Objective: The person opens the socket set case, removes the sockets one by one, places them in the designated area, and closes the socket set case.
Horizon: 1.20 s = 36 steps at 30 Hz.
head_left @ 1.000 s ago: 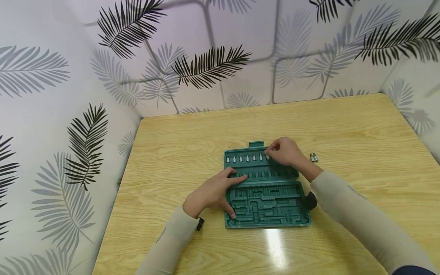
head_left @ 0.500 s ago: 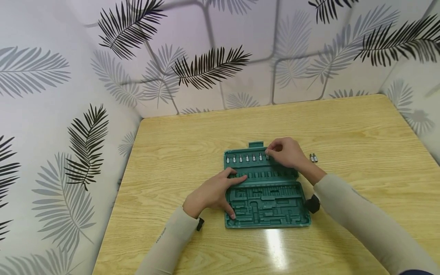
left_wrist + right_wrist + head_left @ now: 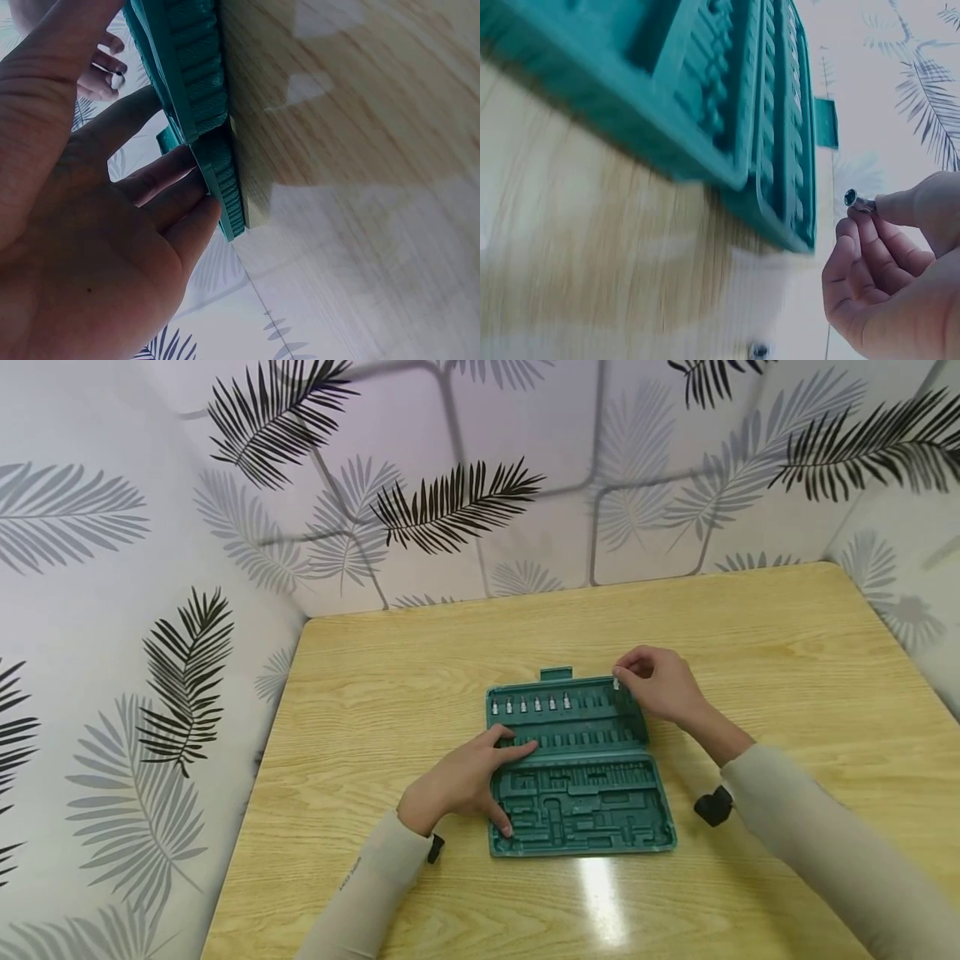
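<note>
A green plastic tool case (image 3: 581,853) lies spread open on the table, with moulded slots in both halves. Several silver bit sockets (image 3: 537,704) stand in a row at the left of its upper half. My left hand (image 3: 467,777) rests on the case's left side, fingers spread and fairly straight; in the left wrist view its fingers (image 3: 176,199) touch the case edge. Over the upper right corner of the case, my right hand (image 3: 660,683) pinches one small bit socket (image 3: 860,201) between thumb and fingertips, its hollow end showing in the right wrist view.
A loose socket (image 3: 759,350) lies on the wooden table (image 3: 390,677) right of the case, hidden behind the right hand in the head view. The case's latch (image 3: 556,673) sticks out at the back. A leaf-patterned wall (image 3: 525,543) borders the table's far edge.
My right hand has lifted a bit socket out of the row and moved right and a little back with it, leaving that slot bare. The left hand has stayed in place.
</note>
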Available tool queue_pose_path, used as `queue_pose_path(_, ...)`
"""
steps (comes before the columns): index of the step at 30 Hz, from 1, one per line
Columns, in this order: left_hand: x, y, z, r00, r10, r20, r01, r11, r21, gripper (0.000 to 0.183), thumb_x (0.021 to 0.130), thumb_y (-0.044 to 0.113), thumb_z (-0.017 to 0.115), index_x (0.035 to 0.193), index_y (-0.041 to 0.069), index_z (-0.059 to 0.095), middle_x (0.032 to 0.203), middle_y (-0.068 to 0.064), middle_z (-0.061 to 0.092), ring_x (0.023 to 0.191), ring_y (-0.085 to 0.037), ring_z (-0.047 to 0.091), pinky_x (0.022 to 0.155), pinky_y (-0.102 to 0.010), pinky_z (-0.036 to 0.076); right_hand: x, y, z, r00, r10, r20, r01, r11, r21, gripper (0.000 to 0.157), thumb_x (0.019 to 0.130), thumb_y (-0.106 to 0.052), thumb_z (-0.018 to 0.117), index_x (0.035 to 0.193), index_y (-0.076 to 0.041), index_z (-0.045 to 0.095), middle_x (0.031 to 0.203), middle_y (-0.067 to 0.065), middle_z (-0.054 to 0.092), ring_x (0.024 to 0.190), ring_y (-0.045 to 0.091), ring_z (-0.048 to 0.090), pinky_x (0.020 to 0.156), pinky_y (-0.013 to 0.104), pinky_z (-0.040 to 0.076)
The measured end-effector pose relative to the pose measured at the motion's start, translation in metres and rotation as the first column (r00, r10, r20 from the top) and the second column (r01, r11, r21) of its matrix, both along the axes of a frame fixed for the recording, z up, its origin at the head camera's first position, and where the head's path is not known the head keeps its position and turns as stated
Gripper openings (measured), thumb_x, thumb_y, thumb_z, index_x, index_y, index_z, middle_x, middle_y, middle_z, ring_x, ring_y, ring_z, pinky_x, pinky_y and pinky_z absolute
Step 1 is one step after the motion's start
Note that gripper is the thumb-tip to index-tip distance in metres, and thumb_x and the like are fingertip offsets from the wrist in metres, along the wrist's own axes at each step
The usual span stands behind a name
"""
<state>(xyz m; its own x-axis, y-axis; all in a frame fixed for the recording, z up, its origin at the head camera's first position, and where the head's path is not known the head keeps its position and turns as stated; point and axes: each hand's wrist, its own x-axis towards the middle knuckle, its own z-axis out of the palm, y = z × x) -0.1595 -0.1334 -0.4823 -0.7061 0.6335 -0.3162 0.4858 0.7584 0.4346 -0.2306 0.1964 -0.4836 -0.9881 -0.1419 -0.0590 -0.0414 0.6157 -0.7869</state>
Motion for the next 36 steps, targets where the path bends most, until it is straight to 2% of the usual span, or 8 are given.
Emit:
queue_pose_path(5, 0.001, 0.0, 0.0, 1.0, 0.011, 0.005, -0.011, 1.0, -0.006, 0.124, 0.069, 0.044, 0.105, 0.172, 0.027, 0.038, 0.169, -0.013, 0.038, 0.15, -0.035, 0.051, 0.116, -0.048, 0.053, 0.002, 0.022, -0.001, 1.0, -0.017, -0.017, 0.018, 0.999, 0.044, 0.033, 0.114, -0.026, 0.059, 0.124, 0.003, 0.073, 0.118, 0.026, 0.073, 0.105, 0.035, 0.069, 0.079, 0.033, 0.051)
queue_pose_path(10, 0.001, -0.001, -0.001, 1.0, 0.018, 0.006, -0.018, 1.0, 0.001, 0.125, 0.068, 0.043, 0.106, 0.172, 0.027, 0.039, 0.169, -0.013, 0.038, 0.152, -0.036, 0.05, 0.117, -0.048, 0.053, 0.005, 0.041, -0.004, 0.999, -0.037, -0.007, 0.038, 0.997, 0.068, 0.034, 0.114, -0.026, 0.058, 0.124, 0.003, 0.073, 0.115, 0.026, 0.074, 0.088, 0.026, 0.068, 0.064, 0.031, 0.055)
queue_pose_path(13, 0.001, -0.001, -0.001, 1.0, 0.021, 0.007, -0.021, 1.0, 0.005, 0.125, 0.068, 0.043, 0.106, 0.172, 0.027, 0.039, 0.17, -0.013, 0.038, 0.152, -0.036, 0.05, 0.117, -0.048, 0.052, 0.006, 0.051, -0.006, 0.999, -0.044, -0.015, 0.046, 0.994, 0.096, 0.033, 0.114, -0.026, 0.058, 0.123, 0.002, 0.073, 0.113, 0.026, 0.074, 0.087, 0.026, 0.069, 0.066, 0.032, 0.056)
queue_pose_path(18, 0.001, 0.0, -0.002, 1.0, 0.02, 0.004, -0.02, 1.0, 0.005, 0.125, 0.068, 0.043, 0.106, 0.172, 0.026, 0.039, 0.169, -0.013, 0.038, 0.152, -0.035, 0.05, 0.117, -0.048, 0.052, 0.006, 0.068, -0.011, 0.998, -0.047, -0.042, 0.053, 0.986, 0.159, 0.037, 0.114, -0.027, 0.058, 0.123, 0.005, 0.073, 0.114, 0.028, 0.074, 0.099, 0.037, 0.07, 0.074, 0.034, 0.051)
queue_pose_path(27, 0.0, 0.001, 0.0, 1.0, 0.017, 0.005, -0.017, 1.0, 0.0, 0.125, 0.068, 0.043, 0.106, 0.172, 0.027, 0.038, 0.17, -0.013, 0.038, 0.152, -0.035, 0.049, 0.117, -0.048, 0.052, 0.009, 0.091, -0.018, 0.998, -0.055, -0.004, 0.054, 0.978, 0.203, 0.037, 0.112, -0.026, 0.06, 0.122, 0.008, 0.073, 0.117, 0.032, 0.074, 0.1, 0.042, 0.071, 0.07, 0.032, 0.052)
queue_pose_path(32, 0.0, 0.001, -0.001, 1.0, 0.011, 0.003, -0.011, 1.0, -0.006, 0.125, 0.068, 0.043, 0.105, 0.172, 0.027, 0.038, 0.169, -0.013, 0.038, 0.151, -0.035, 0.05, 0.117, -0.048, 0.053, 0.011, 0.094, -0.017, 0.997, -0.064, 0.033, 0.055, 0.976, 0.212, 0.036, 0.111, -0.024, 0.062, 0.12, 0.009, 0.074, 0.115, 0.032, 0.074, 0.095, 0.039, 0.071, 0.067, 0.032, 0.052)
queue_pose_path(36, 0.0, 0.001, -0.001, 1.0, 0.009, 0.004, -0.009, 1.0, -0.004, 0.125, 0.068, 0.043, 0.105, 0.172, 0.027, 0.038, 0.169, -0.013, 0.038, 0.15, -0.035, 0.05, 0.116, -0.048, 0.053, 0.011, 0.094, -0.016, 0.996, -0.065, 0.057, 0.051, 0.974, 0.219, 0.034, 0.109, -0.022, 0.064, 0.117, 0.008, 0.076, 0.111, 0.03, 0.076, 0.085, 0.031, 0.071, 0.065, 0.032, 0.053)
